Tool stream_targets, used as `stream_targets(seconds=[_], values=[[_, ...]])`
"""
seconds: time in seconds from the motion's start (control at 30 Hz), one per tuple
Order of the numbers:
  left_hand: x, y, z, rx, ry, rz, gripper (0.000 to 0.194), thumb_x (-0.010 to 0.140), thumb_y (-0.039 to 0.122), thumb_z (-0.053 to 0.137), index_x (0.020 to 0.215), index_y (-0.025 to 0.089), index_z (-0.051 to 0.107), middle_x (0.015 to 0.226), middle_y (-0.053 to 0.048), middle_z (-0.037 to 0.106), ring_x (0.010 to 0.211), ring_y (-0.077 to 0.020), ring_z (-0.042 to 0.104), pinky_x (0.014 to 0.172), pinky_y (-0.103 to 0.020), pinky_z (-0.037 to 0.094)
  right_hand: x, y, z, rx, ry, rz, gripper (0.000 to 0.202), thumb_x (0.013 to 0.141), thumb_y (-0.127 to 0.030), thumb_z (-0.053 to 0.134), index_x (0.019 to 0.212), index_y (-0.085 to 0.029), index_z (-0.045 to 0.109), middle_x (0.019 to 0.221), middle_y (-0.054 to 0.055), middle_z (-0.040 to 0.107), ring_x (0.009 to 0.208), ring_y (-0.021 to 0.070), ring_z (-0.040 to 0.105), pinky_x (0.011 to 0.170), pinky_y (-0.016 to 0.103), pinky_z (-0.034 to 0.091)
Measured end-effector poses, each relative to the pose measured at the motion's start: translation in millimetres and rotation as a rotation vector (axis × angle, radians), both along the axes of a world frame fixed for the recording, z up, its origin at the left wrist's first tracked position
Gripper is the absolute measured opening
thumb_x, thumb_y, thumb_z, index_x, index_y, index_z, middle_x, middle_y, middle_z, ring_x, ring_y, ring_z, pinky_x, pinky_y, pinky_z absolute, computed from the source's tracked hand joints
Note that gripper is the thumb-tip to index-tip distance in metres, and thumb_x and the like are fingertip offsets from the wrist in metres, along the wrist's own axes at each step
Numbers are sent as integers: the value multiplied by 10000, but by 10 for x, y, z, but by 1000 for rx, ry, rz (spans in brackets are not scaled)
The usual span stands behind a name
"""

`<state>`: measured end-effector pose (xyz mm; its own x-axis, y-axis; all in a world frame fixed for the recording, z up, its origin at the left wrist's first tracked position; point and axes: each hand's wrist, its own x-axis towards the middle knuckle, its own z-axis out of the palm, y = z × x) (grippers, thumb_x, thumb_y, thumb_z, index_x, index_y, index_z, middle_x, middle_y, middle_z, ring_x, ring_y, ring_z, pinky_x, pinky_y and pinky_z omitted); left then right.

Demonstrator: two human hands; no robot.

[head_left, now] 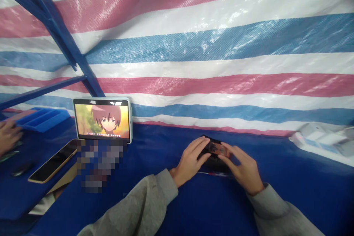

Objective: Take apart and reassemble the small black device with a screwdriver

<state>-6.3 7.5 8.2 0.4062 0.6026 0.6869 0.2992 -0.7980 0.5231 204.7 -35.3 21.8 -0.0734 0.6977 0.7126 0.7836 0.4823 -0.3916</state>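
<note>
A small black device with a copper-brown face [218,149] is held between my two hands at the middle right of the view. Dark round and cross-like marks show on that face; its exact kind I cannot make out. My left hand [190,160] grips its left end, the fingers over the top edge and the thumb below. At the right end, my right hand [243,166] pinches it between thumb and fingers. Just under the device lies something black and shiny, partly hidden by it. A thin stick with a red part [211,173] rests on the blue table [210,206] near my hands.
A tablet [102,120] playing a cartoon stands at the left. A phone [54,160] and a blue compartment tray [44,118] lie further left, beside another person's hand [9,136]. A white power strip with plugs [323,140] sits at the right, before the striped sheet wall [221,84].
</note>
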Motion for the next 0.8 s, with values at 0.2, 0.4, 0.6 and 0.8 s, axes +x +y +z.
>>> stream_targets(seconds=[0.2,0.4,0.6,0.8], values=[[19,10,-36,46,-16,34,371,1003,268,551,1371,219,554,1292,-98,655,1221,-231,610,1038,-435,530,-41,-15,25,-21,30,8,381,933,-433,565,1235,-216,649,711,11,636,622,153,642,693,273,585],[19,10,-26,50,-6,43,390,1004,255,546,1393,216,531,1301,-102,649,1208,-228,615,1021,-421,533,-59,-41,42,31,39,26,380,931,-305,594,1302,-225,608,750,7,649,657,137,650,726,252,573],[15,7,-4,69,32,3,472,1014,251,524,1475,227,429,1347,-106,617,1255,-226,583,1046,-414,513,-31,-48,21,43,82,-4,396,916,-291,620,1307,-227,606,781,9,680,700,149,671,771,287,580],[6,-2,18,64,37,-25,521,1011,251,520,1510,232,373,1359,-107,608,1250,-233,584,1050,-425,509,-58,-51,33,53,100,-53,374,910,-344,626,1263,-224,650,891,48,758,807,193,735,806,320,614]])
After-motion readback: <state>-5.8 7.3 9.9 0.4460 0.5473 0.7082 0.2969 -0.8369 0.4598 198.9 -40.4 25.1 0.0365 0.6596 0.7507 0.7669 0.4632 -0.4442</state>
